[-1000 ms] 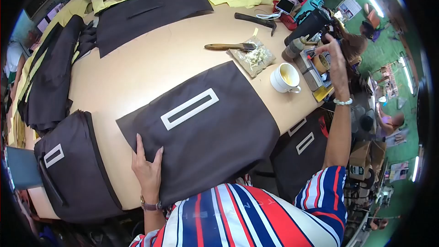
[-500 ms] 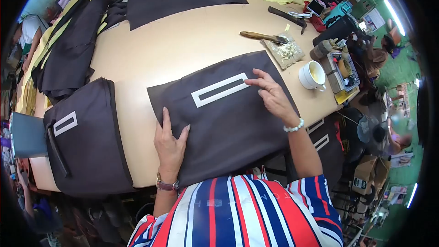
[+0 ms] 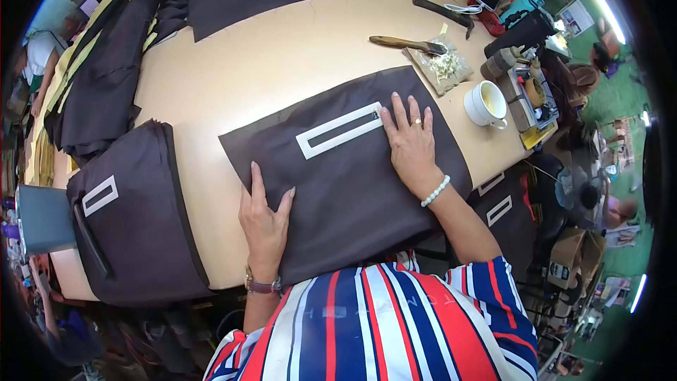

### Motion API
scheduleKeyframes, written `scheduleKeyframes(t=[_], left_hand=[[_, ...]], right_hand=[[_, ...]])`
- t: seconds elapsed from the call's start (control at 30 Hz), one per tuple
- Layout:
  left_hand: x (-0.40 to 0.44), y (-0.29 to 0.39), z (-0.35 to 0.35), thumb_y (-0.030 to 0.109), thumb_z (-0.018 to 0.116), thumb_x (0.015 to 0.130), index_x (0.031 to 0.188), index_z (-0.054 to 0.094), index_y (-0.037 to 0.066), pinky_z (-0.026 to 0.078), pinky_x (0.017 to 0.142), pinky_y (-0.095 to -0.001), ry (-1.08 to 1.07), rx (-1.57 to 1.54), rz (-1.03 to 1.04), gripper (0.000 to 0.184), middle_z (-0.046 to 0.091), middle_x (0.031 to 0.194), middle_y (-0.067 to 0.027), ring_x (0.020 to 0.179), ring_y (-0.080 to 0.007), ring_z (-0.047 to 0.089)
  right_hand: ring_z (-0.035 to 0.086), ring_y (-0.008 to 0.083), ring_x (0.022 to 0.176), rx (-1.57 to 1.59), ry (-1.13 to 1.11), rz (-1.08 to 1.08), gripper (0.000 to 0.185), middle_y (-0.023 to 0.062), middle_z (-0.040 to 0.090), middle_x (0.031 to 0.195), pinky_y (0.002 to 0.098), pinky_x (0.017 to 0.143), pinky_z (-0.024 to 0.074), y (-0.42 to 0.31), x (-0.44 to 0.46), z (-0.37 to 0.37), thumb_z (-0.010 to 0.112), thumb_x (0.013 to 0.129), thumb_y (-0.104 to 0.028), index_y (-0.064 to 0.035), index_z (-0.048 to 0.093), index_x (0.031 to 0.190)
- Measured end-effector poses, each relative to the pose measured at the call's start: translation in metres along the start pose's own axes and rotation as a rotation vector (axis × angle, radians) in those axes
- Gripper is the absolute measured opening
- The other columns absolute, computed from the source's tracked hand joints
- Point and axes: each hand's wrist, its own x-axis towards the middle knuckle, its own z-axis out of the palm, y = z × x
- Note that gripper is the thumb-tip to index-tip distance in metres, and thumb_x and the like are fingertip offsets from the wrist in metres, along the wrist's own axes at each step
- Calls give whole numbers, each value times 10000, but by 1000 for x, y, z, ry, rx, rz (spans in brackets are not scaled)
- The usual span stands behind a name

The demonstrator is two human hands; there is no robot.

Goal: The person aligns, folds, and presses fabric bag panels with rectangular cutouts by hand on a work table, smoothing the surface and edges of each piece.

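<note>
A dark fabric piece [image 3: 352, 204] lies on the table in front of me, its near edge reaching my striped shirt. On its upper half is a white rectangular frame strip [image 3: 308, 147] around a narrow dark slot. My right hand [image 3: 412, 147] lies flat on the cloth, fingers stretched, the fingertips beside the strip's right end. At the cloth's left edge rests my left hand [image 3: 264, 226], open, thumb and index finger spread apart. Neither hand grips anything.
A stack of dark cloth [image 3: 151, 226] with a similar white frame and a dark bar stands left. To the right are a white mug [image 3: 485, 104], a wooden-handled brush [image 3: 405, 44], a bag of pale scraps [image 3: 451, 70], a hammer [image 3: 441, 12] and a tool tray [image 3: 525, 99].
My right hand has turned from partly curled fingers, raised near the strip's right end, to lying flat on the cloth. My left hand stays at the left edge. The view has shifted slightly.
</note>
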Motion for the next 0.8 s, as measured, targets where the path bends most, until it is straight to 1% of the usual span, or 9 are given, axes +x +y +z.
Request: scheduleKeyframes(t=[0.03, 0.1, 0.13, 0.23, 0.33, 0.43, 0.63, 0.73, 0.8], left_hand=[[1, 0, 0, 172, 728, 746, 1316, 411, -24, 398, 906, -408, -8, -15, -30, 681, 488, 1160, -337, 1089, -440, 485], [2, -2, 2, 173, 729, 746, 1319, 408, -22, 412, 857, -411, 91, 94, 130, 685, 522, 1081, -319, 1004, -423, 518], [2, -4, 2, 174, 730, 745, 1321, 407, -21, 419, 832, -413, 141, 149, 210, 688, 538, 1042, -311, 962, -415, 534], [0, -5, 3, 174, 731, 745, 1324, 402, -20, 422, 836, -409, 46, 47, 73, 694, 538, 1055, -309, 966, -413, 536], [0, -3, 1, 170, 728, 746, 1325, 400, -19, 412, 887, -404, 0, 13, -9, 692, 503, 1147, -326, 1057, -426, 509], [-1, -1, 0, 169, 727, 746, 1325, 396, -23, 400, 924, -397, 33, 43, 48, 693, 470, 1207, -333, 1114, -431, 483], [0, 4, -2, 164, 724, 747, 1321, 398, -31, 381, 952, -403, 33, 51, 55, 688, 458, 1221, -339, 1144, -438, 458], [-1, -2, 1, 166, 723, 750, 1320, 398, -33, 377, 956, -405, 20, 27, 45, 686, 453, 1227, -340, 1150, -442, 451], [-2, 0, 1, 151, 723, 747, 1315, 398, -35, 382, 934, -429, 36, 54, 66, 680, 431, 1222, -354, 1129, -465, 443]], right_hand=[[308, 366, 1279, -5, -4, -14, 418, 154, 318, 1401, 544, 1039, 245, -2, -3, -3, 482, 833, -101, -47, 498, 1247], [315, 360, 1272, -14, -8, -44, 410, 146, 323, 1395, 556, 1034, 245, -4, -5, -7, 490, 832, -111, -14, 491, 1231], [309, 360, 1276, -30, -13, -37, 417, 142, 316, 1401, 558, 1035, 243, -4, -2, -8, 491, 833, -110, -26, 484, 1242], [289, 357, 1289, -58, -32, -9, 447, 130, 290, 1420, 564, 1038, 233, 0, 7, -7, 495, 836, -111, -61, 458, 1279], [266, 352, 1304, -61, -40, -14, 487, 116, 257, 1441, 568, 1047, 214, 3, 13, 4, 497, 840, -115, -96, 425, 1321], [248, 349, 1315, -83, -55, -51, 512, 106, 237, 1452, 566, 1056, 198, 1, 12, 5, 497, 843, -123, -117, 401, 1346], [246, 356, 1317, -76, -63, -69, 511, 105, 241, 1453, 567, 1058, 190, -10, 10, 2, 489, 848, -142, -117, 399, 1350], [270, 366, 1309, -11, -31, -86, 493, 116, 257, 1445, 576, 1055, 185, -22, 10, 2, 469, 851, -147, -109, 416, 1340], [270, 368, 1311, -20, -30, -95, 484, 121, 256, 1445, 580, 1054, 179, -36, 10, 0, 462, 855, -152, -107, 422, 1335]])
